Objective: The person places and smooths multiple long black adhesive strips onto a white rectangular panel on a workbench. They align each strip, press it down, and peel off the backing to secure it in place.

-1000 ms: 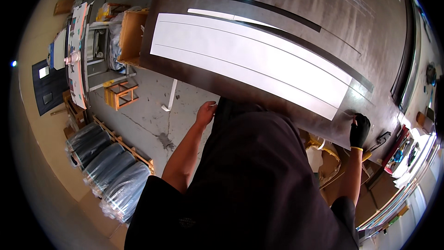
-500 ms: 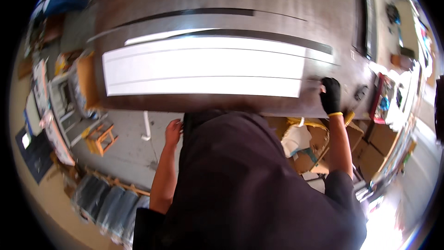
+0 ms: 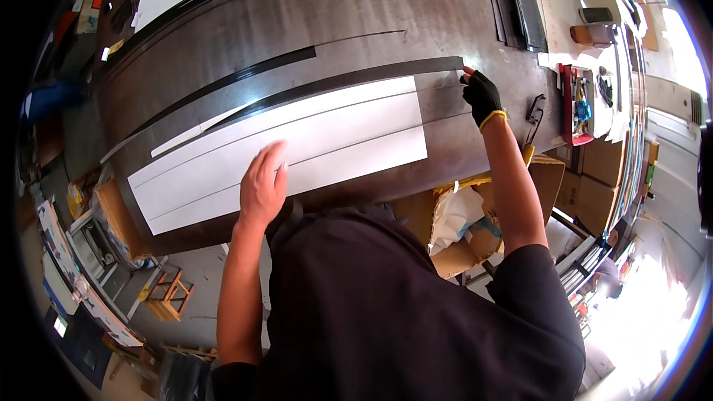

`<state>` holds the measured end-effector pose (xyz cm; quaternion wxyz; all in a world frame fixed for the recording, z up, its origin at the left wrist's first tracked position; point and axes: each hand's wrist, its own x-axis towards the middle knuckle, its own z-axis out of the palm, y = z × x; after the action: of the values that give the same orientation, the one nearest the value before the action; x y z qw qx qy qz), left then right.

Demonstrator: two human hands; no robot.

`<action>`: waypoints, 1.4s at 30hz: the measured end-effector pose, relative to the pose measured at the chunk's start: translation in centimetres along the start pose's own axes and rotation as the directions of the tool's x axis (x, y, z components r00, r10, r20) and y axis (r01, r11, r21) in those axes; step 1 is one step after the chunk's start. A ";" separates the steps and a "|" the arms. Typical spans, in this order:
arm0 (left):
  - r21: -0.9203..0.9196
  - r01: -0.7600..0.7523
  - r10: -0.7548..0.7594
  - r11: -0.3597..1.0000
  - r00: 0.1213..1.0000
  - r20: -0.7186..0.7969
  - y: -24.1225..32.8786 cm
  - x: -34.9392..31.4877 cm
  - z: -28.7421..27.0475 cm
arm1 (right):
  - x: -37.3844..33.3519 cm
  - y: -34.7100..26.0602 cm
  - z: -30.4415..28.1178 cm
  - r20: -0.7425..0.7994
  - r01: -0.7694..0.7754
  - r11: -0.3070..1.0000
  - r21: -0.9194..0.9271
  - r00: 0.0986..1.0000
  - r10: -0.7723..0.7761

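A long white sheet [image 3: 349, 118] with two dark lines along its length lies on the dark table. Over its near edge, left of middle, hovers my bare left hand [image 3: 261, 187], open, fingers stretched and slightly blurred. Behind the sheet runs a long dark grey flat strip [image 3: 356, 77], overlapping its far edge. My right hand [image 3: 483, 98], in a black glove with bare fingertips and a yellow cuff, is at the strip's right end. Its fingers are curled, with the tips closed at that end. A narrow white strip [image 3: 177, 142] shows behind the sheet's left part.
Another black strip [image 3: 245, 74] lies farther back. On the right are a black-and-yellow hand tool [image 3: 533, 115], dark sheets [image 3: 523, 0] and a red tray [image 3: 570, 104]. An open cardboard box [image 3: 464, 252] stands below the table's front edge, and a wooden stool [image 3: 169, 293] at left.
My left hand has risen from beside my body to above the white sheet. My right hand has moved away from me to the dark strip's right end. The view has turned and shifted.
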<state>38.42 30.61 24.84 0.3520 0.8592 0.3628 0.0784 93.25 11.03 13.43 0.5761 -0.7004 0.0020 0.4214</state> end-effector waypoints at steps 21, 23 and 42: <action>0.227 0.003 -0.025 0.974 0.995 0.092 -2.2 8.9 5.9 | 4.6 -0.6 2.0 -0.046 0.179 0.800 -0.572 0.967 -0.249; 0.225 -0.008 -0.013 0.974 0.996 0.089 -2.4 8.9 6.0 | 4.9 -0.5 1.7 -0.049 0.194 0.741 -0.642 0.955 -0.293; 0.203 0.014 -0.029 0.979 0.997 0.070 -2.2 8.8 6.3 | 4.1 -2.4 2.4 0.126 0.290 0.375 -0.880 0.906 -0.405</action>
<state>46.00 34.20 17.67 0.2764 0.8890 0.3651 0.0060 95.62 15.77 12.98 0.2024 -0.9016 -0.3318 0.1900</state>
